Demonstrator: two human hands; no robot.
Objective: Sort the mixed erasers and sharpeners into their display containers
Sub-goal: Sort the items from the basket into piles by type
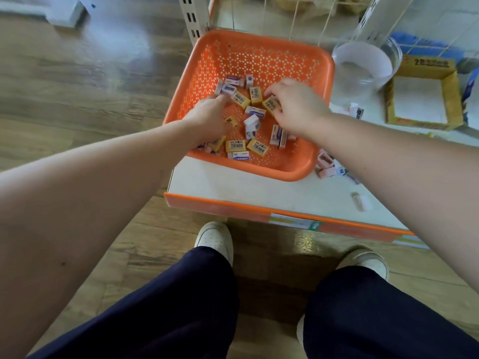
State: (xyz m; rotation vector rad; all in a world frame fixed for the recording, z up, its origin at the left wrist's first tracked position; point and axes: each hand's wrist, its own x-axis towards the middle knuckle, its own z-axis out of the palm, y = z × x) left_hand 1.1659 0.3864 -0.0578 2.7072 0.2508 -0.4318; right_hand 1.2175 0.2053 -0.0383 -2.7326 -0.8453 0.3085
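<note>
Picking is under way: both hands are in the orange basket [259, 55], where the erasers and sharpeners [252, 123] lie mixed. The right hand [295, 107] pinches a yellow piece [269, 102]; whether the left hand [207, 117] grips anything, I cannot tell. Next, probably a carry rightward: the yellow display box [420, 123] at 3 o'clock and the clear tub [363, 60] at 1 o'clock look empty.

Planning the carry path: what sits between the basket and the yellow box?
In the head view, a clear jar and a few loose pieces sit on the shelf between the basket and the yellow box.
</note>
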